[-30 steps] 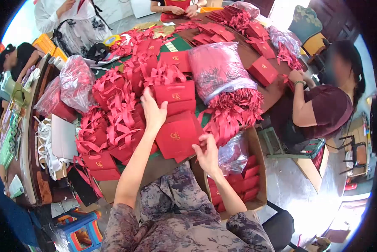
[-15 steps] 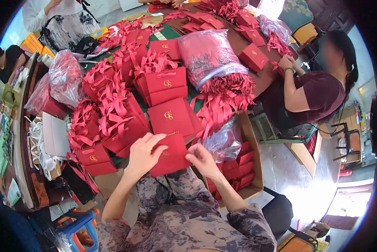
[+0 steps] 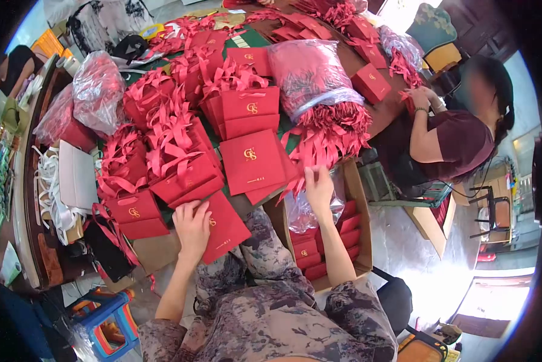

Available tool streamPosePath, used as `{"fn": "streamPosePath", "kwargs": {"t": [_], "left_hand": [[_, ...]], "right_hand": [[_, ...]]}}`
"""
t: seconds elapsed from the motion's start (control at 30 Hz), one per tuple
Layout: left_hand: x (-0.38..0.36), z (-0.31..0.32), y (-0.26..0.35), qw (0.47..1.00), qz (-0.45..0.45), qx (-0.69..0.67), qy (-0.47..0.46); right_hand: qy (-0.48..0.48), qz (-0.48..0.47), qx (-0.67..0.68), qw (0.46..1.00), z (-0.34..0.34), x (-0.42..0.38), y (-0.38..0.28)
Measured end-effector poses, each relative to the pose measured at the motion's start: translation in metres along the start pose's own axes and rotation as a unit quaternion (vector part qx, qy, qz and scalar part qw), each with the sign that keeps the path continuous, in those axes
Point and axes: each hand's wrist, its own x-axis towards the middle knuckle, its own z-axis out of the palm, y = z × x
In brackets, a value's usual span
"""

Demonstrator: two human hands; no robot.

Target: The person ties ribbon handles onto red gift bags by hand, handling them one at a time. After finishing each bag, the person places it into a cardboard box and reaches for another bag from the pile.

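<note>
My left hand (image 3: 191,228) grips the left edge of a flat red paper bag (image 3: 226,230) with a gold logo, held tilted above my lap. My right hand (image 3: 319,188) reaches to the hanging ends of a bundle of red ribbons (image 3: 328,145), its fingertips pinched together on a ribbon. The bundle comes out of a clear plastic wrap (image 3: 310,75) on the table. Between my hands, a small stack of red bags (image 3: 253,163) with the gold logo lies at the table's edge.
Ribboned red bags (image 3: 189,172) crowd the table to the left. A cardboard box (image 3: 363,250) of red bags stands below my right arm. Another person (image 3: 452,133) sits at the right, hands on red ribbon. A blue plastic stool (image 3: 105,326) is at lower left.
My right hand has left the red bag and moved up and right to the ribbons. My left hand has shifted slightly left and down, with the bag now tilted.
</note>
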Motion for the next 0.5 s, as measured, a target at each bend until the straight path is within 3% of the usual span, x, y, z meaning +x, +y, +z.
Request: {"fn": "streamPosePath", "kwargs": {"t": [0.03,0.1,0.23,0.33,0.43,0.5], "left_hand": [[-0.005,0.004,-0.002,1.000,-0.001,0.000,-0.029],[-0.011,0.010,0.002,1.000,-0.016,-0.001,-0.021],[-0.015,0.013,0.012,0.998,-0.047,0.019,-0.036],[-0.016,0.014,0.012,0.998,-0.058,0.008,-0.038],[-0.012,0.015,0.013,0.998,-0.054,-0.022,-0.009],[-0.011,0.012,0.017,0.998,-0.050,-0.030,0.009]], "right_hand": [[-0.005,0.000,0.000,1.000,0.001,-0.006,-0.004],[-0.097,0.121,0.219,0.963,0.004,-0.020,-0.011],[-0.109,0.145,0.306,0.935,0.002,-0.041,-0.065],[-0.130,0.241,0.397,0.876,0.004,-0.049,-0.077],[-0.215,0.217,0.361,0.881,0.004,-0.073,-0.115],[-0.288,0.202,0.406,0.843,0.020,-0.103,-0.126]]}}
